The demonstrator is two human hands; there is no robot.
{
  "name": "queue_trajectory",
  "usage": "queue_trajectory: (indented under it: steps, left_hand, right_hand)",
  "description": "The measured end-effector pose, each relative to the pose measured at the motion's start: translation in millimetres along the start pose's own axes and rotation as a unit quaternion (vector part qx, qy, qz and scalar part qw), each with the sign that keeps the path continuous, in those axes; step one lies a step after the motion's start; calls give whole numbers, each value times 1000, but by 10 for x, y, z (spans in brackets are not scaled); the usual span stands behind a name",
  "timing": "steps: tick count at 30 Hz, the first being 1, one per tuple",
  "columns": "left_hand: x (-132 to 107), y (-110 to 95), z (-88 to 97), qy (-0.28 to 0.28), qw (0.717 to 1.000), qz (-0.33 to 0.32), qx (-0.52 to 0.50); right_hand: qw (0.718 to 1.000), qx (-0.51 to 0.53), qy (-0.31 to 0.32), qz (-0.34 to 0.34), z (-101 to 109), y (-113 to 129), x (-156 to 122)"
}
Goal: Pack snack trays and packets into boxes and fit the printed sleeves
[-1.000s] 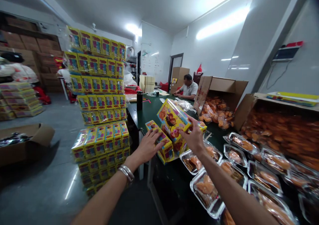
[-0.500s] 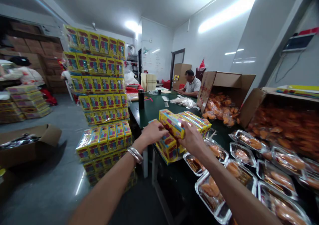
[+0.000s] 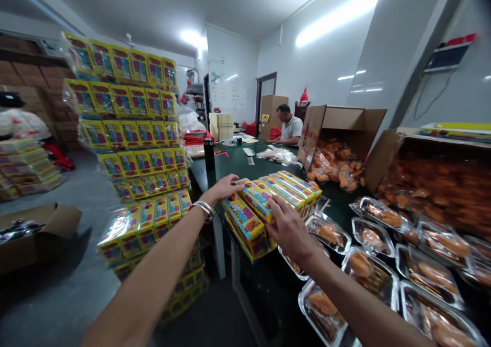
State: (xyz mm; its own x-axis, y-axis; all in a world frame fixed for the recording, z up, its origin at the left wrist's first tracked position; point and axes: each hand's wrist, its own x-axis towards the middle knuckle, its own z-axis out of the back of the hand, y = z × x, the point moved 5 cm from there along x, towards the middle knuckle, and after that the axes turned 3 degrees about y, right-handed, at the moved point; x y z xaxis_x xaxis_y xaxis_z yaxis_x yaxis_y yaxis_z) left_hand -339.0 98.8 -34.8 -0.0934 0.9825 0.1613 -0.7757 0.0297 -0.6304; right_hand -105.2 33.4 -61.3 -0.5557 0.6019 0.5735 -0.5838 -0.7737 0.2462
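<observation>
A row of yellow printed boxes [image 3: 268, 196] lies on the green table [image 3: 245, 169] near its front left corner. My left hand [image 3: 225, 186] rests on the far left end of the row, fingers stretched out on the box tops. My right hand [image 3: 288, 229] presses against the near side of the row, fingers spread over a yellow box. A silver bracelet [image 3: 203, 210] sits on my left wrist.
A tall stack of shrink-wrapped yellow box packs [image 3: 134, 147] stands left of the table. Clear trays of orange food [image 3: 383, 265] cover the table's right side, with open cartons [image 3: 345, 132] behind. A black bottle [image 3: 209, 155] stands further back. A person [image 3: 288, 127] sits at the far end.
My right hand brought a raised yellow box down onto the row. Both hands now lie against the row of boxes on the table.
</observation>
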Motion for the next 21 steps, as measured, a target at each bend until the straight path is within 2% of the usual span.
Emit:
queue_trajectory:
  steps: [3, 7, 11, 15, 18, 21]
  left_hand:
    - [74, 0, -11, -13, 1000, -2, -23]
    - [195, 18, -10, -25, 999, 2, -29]
    - [234, 122, 19, -18, 999, 28, -8]
    - [258, 140, -11, 2, 999, 47, 14]
    - [293, 84, -33, 2, 999, 49, -7]
    - [267, 97, 42, -18, 996, 52, -64]
  right_hand:
    - [999, 12, 39, -4, 13, -33, 1]
    - [990, -6, 127, 63, 90, -60, 94]
    - [988, -77, 72, 110, 85, -122, 146]
    - [976, -140, 39, 160, -57, -207, 95]
    - [977, -151, 35, 148, -108, -283, 69]
    - [979, -155, 25, 130, -62, -280, 64]
